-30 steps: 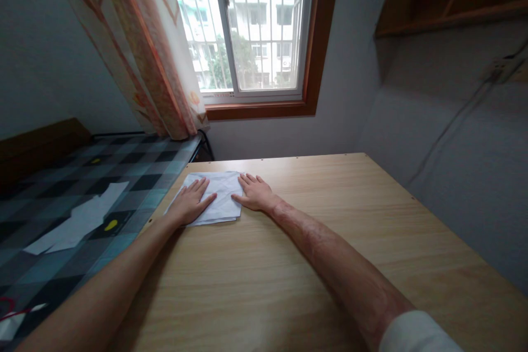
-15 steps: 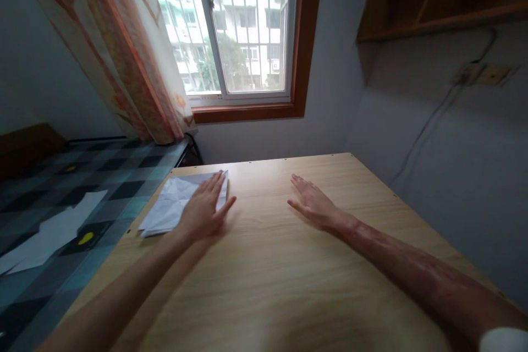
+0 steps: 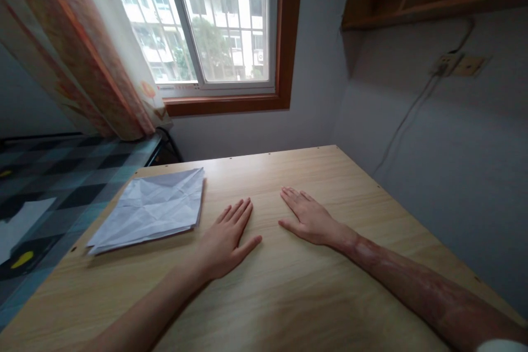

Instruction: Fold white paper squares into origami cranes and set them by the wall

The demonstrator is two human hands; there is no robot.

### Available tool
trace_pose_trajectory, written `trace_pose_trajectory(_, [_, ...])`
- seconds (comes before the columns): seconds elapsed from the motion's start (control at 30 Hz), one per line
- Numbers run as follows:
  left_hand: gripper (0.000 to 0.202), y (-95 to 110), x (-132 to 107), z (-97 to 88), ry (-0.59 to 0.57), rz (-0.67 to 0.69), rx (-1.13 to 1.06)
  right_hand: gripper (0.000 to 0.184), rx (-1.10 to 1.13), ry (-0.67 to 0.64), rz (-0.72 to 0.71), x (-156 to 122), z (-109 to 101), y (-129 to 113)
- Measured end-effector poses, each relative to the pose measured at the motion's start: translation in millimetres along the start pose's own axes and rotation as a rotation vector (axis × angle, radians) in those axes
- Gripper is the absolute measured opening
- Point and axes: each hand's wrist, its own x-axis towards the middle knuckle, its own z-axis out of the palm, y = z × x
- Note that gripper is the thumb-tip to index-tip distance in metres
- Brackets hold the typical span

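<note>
A creased white folded sheet of paper (image 3: 152,209) lies on the left part of the light wooden table (image 3: 289,297), near its far left corner. My left hand (image 3: 225,242) rests flat on the table just right of the paper, fingers stretched out, holding nothing. My right hand (image 3: 307,217) lies flat on the wood a little further right, fingers also extended and empty. Neither hand touches the paper.
A bed with a dark checked cover (image 3: 53,187) stands left of the table, with a white paper (image 3: 16,225) on it. A window (image 3: 206,22) with a patterned curtain (image 3: 70,55) is behind. A wall (image 3: 454,137) with a cable and socket (image 3: 447,63) runs along the right.
Both hands have come off the paper and moved right onto bare table. The right hand left first, then the left. The view has swung to the right.
</note>
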Motion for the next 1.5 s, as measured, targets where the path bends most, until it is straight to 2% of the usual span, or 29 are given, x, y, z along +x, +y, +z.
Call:
trace_pose_trajectory(0.13, [0.087, -0.7, 1.1, -4.6, -0.044, 0.008, 0.004, 0.085, -0.020, 0.000, 0.007, -0.9, 0.1, -0.6])
trace_pose_trajectory(0.5, [0.088, -0.6, 1.7, -1.1, -0.001, 0.023, 0.004, 0.085, -0.032, 0.006, -0.005, -1.5, 2.1, 2.3])
trace_pose_trajectory(1.17, [0.088, 0.9, 2.1, -3.9, -0.034, 0.001, -0.009, 0.084, -0.015, 0.004, -0.008, -1.6, 1.7, 2.6])
trace_pose_trajectory(1.27, [0.085, 1.5, 2.2, -12.3, -0.044, 0.017, -0.046, 0.085, 0.015, 0.033, -0.011, -2.3, 1.8, 4.4])
trace_pose_trajectory(1.37, [0.077, -5.3, 2.9, -32.9, -0.054, 0.037, -0.108, 0.084, 0.053, 0.082, -0.012, -2.8, 2.0, 7.3])
trace_pose_trajectory(1.43, [0.080, -18.7, 3.3, -51.2, -0.047, 0.024, -0.110, 0.082, 0.067, 0.105, -0.011, -2.9, 2.2, 8.8])
trace_pose_trajectory(1.5, [0.088, -40.8, 2.2, -69.0, -0.026, -0.020, -0.069, 0.080, 0.073, 0.117, -0.010, -2.9, 2.5, 9.6])
